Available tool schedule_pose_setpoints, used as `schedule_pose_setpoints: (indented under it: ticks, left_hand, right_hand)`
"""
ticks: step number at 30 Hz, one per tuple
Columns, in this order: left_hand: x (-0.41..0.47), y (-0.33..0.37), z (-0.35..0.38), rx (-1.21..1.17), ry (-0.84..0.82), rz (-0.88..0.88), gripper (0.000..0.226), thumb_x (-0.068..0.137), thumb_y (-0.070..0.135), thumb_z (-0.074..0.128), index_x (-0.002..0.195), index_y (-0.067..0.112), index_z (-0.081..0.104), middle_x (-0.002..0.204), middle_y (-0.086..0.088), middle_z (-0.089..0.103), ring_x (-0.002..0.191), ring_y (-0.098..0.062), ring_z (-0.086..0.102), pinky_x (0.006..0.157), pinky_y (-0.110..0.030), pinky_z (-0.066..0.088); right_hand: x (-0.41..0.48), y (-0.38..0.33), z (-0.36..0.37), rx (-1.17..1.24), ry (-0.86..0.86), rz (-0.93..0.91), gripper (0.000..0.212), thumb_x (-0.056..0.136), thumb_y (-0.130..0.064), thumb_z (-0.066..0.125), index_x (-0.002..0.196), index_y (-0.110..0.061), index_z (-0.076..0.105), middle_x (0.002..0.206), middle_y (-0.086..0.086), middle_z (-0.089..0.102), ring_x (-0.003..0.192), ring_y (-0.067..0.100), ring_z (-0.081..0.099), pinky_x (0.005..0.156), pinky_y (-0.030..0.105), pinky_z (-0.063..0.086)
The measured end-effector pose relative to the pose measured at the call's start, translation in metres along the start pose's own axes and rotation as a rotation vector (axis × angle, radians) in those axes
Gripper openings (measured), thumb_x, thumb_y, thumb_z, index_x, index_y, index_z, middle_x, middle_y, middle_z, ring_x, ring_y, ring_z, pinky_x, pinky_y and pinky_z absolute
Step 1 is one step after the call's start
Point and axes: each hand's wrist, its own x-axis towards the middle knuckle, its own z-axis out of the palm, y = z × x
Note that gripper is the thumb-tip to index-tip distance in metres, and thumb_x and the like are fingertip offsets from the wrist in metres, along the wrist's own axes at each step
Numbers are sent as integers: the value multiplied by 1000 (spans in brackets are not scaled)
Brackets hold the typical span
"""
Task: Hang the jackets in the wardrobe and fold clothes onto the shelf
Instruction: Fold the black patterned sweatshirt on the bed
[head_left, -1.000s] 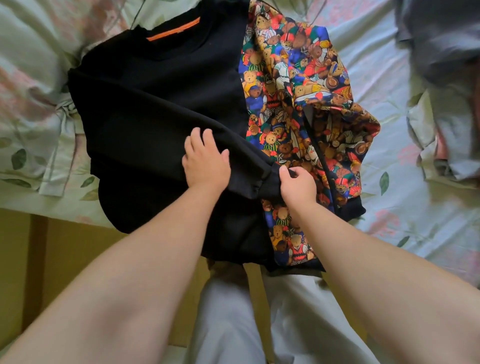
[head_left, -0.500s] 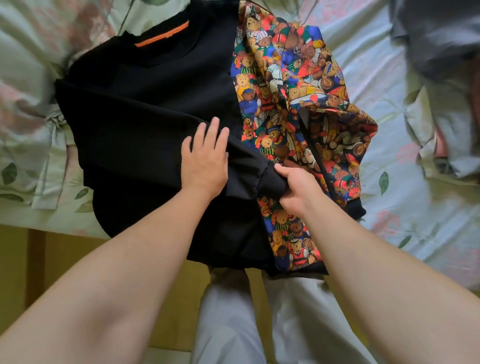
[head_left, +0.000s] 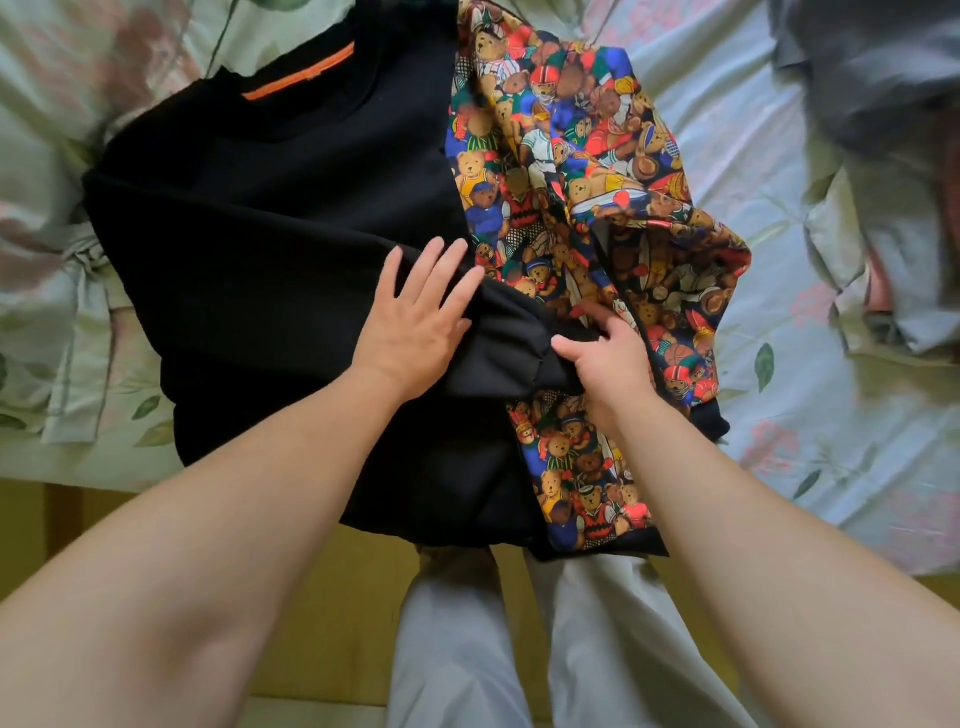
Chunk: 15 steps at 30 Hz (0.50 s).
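Bed surface: a pale floral sheet (head_left: 779, 156), rumpled. On it lies a black jacket (head_left: 270, 234), spread flat with the collar away from the person and an orange strip (head_left: 298, 73) inside the neckline; the hem overhangs the near edge of the bed. On the right side of the garment a multicoloured teddy-bear print (head_left: 561, 156) is exposed. One black sleeve (head_left: 509, 332) is folded across the body toward the print side. Observed: left hand (head_left: 415, 317), grip open, fingers straight and spread, palm flat on the sleeve. Observed: right hand (head_left: 608, 358), grip closed on the sleeve at its cuff end, thumb on top, fingers curled beneath, over the bear print. Some grey clothing (head_left: 872, 67) lies heaped at the far right, apart from the jacket. Below the hem, pale trousers (head_left: 457, 649) show against a yellowish surface (head_left: 332, 597).
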Motion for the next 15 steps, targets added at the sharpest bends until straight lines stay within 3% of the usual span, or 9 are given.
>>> schedule_pose_setpoints:
  ticks: [3, 6, 9, 12, 15]
  left_hand:
    - [-20, -17, 18, 14, -81, -157, 79, 98, 56, 46, 161, 23, 12, 170, -9, 3, 156, -30, 2, 119, -68, 8]
    - [-38, -40, 28, -71, -126, -553, 97, 90, 73, 38, 162, 21, -1, 169, -9, -9, 155, -33, -6, 113, -73, 2]
    - [-47, -56, 28, -211, -171, -853, 102, 87, 82, 29, 161, 21, -7, 168, -6, -14, 154, -37, -9, 113, -77, 10]
    - [-50, -67, 30, -224, -269, -835, 102, 86, 85, 25, 159, 26, -14, 167, -3, -20, 154, -36, -14, 114, -75, 11]
    - [-38, -72, 25, -250, -365, -851, 104, 86, 82, 35, 159, 26, -13, 167, -3, -21, 153, -37, -15, 113, -74, 9]
  right_hand:
    - [5, 1, -5, -361, 108, -145, 53, 91, -18, 72, 140, -18, 53, 138, 8, 56, 134, 22, 50, 105, 33, 44]
    - [11, 10, -3, -714, 147, -199, 48, 93, -42, 66, 133, -17, 56, 131, 9, 58, 122, 29, 55, 102, 39, 48]
    - [14, 16, 3, -742, 212, -215, 38, 97, -50, 53, 116, -17, 61, 121, 11, 54, 108, 30, 56, 93, 44, 50]
    - [12, 20, 3, -636, 230, -269, 32, 102, -45, 47, 112, -16, 57, 112, 5, 58, 100, 23, 56, 81, 32, 42]
    - [13, 19, -5, -758, 146, -232, 37, 99, -50, 51, 108, -17, 64, 103, 1, 67, 97, 24, 62, 78, 32, 45]
